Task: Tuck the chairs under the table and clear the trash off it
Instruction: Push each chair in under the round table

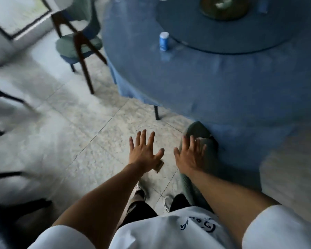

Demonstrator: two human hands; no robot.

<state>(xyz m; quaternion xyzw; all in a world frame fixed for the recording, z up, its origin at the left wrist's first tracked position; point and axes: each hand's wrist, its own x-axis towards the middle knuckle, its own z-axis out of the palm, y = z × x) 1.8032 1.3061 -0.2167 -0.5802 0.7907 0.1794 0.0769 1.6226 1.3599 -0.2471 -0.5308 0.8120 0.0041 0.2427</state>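
Reaching forward with fingers spread and straight, the left hand (144,151) hovers over bare floor tiles (75,133), gripping nothing, while the right hand (189,155) lies flat with straight fingers on the green chair back (197,130), which sits pushed against the hanging edge of the blue tablecloth (223,90). Open floor stretches leftward from the table's rim. Farther on, a blue-and-white can (164,41) stands on the cloth just beside the glass turntable (223,40). Beyond, a second green chair (79,40) stands at the table's left edge, seat clear of the cloth.
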